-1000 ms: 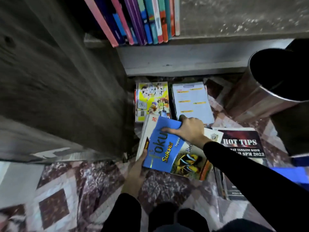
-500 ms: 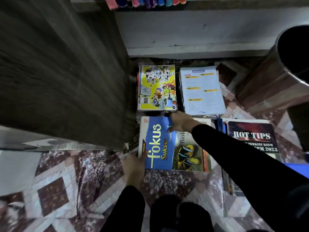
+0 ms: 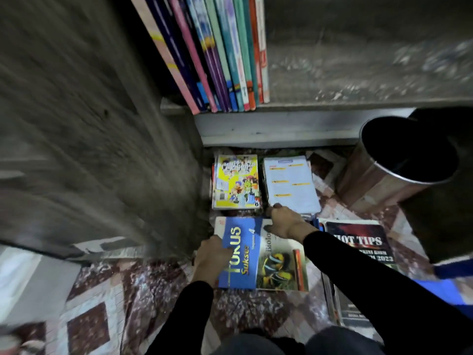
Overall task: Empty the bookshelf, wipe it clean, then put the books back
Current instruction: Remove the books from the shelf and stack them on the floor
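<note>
A blue "Fokus Sukses" biology book lies on top of a stack on the patterned floor. My left hand grips its left edge, thumb on the cover. My right hand grips its far right corner. Beyond it lie a yellow cartoon book and a white-covered book. To the right sits a dark "Hot Tips" book on another stack. Several thin books stand leaning on the grey shelf above.
A shiny metal bin stands on the floor at right, close to the shelf front. The bookshelf's dark side panel fills the left. Patterned floor runs along the bottom, with a blue object at far right.
The blue book, tilted up a second ago, now lies flat on the stack. My left hand has slid further onto its left edge. The view has swung back up to the shelf books.
</note>
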A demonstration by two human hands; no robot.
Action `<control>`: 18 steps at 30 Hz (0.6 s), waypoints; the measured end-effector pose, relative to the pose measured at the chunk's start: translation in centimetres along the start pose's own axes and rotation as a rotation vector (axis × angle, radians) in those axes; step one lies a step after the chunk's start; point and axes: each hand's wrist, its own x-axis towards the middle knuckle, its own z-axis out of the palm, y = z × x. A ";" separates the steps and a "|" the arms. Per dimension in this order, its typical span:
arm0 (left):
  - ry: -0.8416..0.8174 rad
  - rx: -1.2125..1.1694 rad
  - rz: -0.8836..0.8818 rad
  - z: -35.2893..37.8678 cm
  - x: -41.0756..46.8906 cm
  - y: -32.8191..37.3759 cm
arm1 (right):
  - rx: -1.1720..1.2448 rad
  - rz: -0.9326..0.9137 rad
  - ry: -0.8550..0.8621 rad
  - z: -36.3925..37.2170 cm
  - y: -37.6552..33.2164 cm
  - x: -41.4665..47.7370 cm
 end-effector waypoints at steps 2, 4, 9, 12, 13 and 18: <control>0.043 -0.007 0.062 -1.6 -1.3 1.5 | 0.012 0.023 0.026 -1.3 0.1 -1.9; 0.091 -0.032 0.101 -3.2 -3.1 3.1 | 0.056 0.043 0.086 -2.9 0.2 -4.0; 0.119 -0.031 0.157 -6.5 -6.7 6.1 | 0.139 0.108 0.204 -6.7 0.4 -8.4; 0.173 0.000 0.190 -8.2 -8.2 7.4 | 0.140 0.103 0.243 -8.9 0.4 -10.3; 0.187 -0.002 0.203 -8.7 -8.7 7.9 | 0.140 0.100 0.249 -9.7 0.3 -11.1; 0.268 0.008 0.280 -12.2 -10.7 10.5 | 0.154 0.080 0.341 -13.5 -0.4 -13.1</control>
